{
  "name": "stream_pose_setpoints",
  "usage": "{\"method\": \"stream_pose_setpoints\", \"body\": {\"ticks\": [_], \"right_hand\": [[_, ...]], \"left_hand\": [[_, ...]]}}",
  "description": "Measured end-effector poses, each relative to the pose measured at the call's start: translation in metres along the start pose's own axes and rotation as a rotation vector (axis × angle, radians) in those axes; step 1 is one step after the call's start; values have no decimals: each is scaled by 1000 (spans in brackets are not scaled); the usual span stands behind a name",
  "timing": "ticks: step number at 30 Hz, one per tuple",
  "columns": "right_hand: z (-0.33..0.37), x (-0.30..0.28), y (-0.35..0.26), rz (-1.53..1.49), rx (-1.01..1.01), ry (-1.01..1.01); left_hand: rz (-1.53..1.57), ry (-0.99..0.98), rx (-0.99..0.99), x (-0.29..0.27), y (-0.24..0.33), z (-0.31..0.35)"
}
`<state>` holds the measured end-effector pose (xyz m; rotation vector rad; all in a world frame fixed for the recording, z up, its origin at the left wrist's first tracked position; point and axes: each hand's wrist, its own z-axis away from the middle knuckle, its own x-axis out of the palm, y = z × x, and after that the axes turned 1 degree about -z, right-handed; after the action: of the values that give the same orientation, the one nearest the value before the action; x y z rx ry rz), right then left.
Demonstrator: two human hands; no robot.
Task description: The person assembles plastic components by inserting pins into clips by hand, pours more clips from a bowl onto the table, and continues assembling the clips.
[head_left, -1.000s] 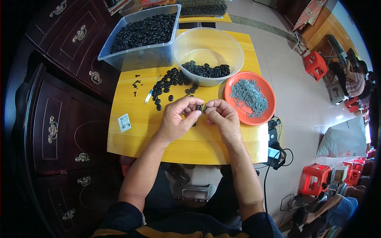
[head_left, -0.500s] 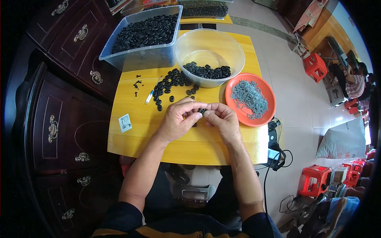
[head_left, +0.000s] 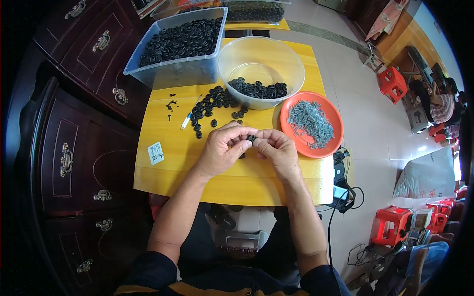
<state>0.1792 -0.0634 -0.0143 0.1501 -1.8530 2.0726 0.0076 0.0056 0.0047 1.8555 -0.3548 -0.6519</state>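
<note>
Black piece [head_left: 251, 138] pinched between left fingers [head_left: 241, 130] and right fingers [head_left: 269, 133]; printed label [head_left: 156, 153] on tabletop [head_left: 232, 186].

We see dark letters [head_left: 432, 157] and red marks [head_left: 430, 193] on a bulging white plastic sack [head_left: 423, 173], right, illegibly small print [head_left: 157, 157] on a white rectangular label [head_left: 155, 152], left
</note>
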Motion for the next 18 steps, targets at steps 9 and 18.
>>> {"method": "stream_pose_setpoints", "body": {"ticks": [9, 18], "right_hand": [[2, -1, -3, -9, 57, -42], [0, 3, 3, -140, 77, -3]], "left_hand": [[-53, -23, 58, -2, 2, -2], [-369, 88, 212, 7, 15, -1]]}}
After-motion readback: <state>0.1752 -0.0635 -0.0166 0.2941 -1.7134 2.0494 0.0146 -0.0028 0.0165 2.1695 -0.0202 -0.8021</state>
